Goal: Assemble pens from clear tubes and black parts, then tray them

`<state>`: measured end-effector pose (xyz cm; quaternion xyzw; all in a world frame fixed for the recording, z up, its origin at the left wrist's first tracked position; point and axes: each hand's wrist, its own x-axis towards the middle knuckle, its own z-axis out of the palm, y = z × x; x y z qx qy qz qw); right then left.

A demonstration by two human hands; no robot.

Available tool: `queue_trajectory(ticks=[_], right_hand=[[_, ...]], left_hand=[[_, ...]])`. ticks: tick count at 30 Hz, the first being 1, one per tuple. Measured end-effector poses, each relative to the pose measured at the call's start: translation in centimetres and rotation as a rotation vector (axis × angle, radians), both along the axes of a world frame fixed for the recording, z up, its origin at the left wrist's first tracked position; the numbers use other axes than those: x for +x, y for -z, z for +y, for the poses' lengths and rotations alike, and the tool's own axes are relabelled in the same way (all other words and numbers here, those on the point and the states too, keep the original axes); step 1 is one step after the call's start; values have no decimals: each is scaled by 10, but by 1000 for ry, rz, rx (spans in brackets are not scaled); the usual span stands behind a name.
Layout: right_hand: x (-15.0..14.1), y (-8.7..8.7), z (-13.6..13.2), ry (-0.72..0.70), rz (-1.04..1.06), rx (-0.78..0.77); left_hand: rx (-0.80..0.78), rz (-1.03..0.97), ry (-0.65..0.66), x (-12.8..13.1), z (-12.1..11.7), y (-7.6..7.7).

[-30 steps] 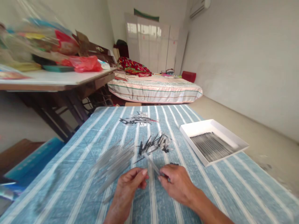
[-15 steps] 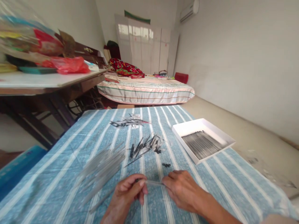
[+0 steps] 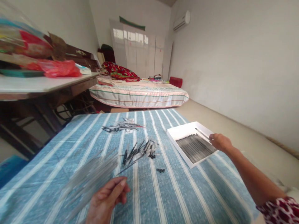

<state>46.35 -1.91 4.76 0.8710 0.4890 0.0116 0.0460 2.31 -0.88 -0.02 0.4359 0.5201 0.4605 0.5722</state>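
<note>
My right hand (image 3: 220, 142) pinches the near end of a slim pen-like stick (image 3: 202, 133) over the white box (image 3: 182, 130). Inside that box lies a row of similar dark sticks (image 3: 193, 146), side by side. My left hand (image 3: 111, 199) is low over the cloth, thumb pressed to the curled forefinger; whether anything is between them I cannot make out. Beside it, to the left, spreads a pile of long clear tubes (image 3: 91, 177). Ahead lies a heap of short black and clear pieces (image 3: 142, 151), with a few small black bits (image 3: 160, 170) nearer me.
Blue striped cloth (image 3: 149, 199) covers the table. Farther back is another pile of thin dark and clear pieces (image 3: 123, 126). A side table (image 3: 46, 84) with plastic bags (image 3: 60, 68) stands left, a bed (image 3: 140, 96) beyond, and a blue box (image 3: 11, 169) low at left.
My right hand has moved from beside my left hand out to the white box, carrying the stick. The left hand has let go of the stick and stayed low. The view has shifted slightly.
</note>
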Motion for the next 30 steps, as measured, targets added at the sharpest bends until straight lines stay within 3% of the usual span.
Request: queue_trajectory(ticks=[8, 14, 21, 26, 30], right_hand=[[29, 30, 11, 45, 47, -104], [36, 35, 12, 51, 49, -121], [37, 37, 10, 50, 49, -97], [42, 41, 9, 56, 60, -36], [44, 43, 2, -20, 110, 53]], left_hand=[[-8, 107, 26, 9, -5, -3], [13, 139, -25, 10, -4, -2], [1, 162, 11, 11, -3, 2], [13, 158, 9, 11, -2, 12], [25, 142, -9, 11, -3, 13]])
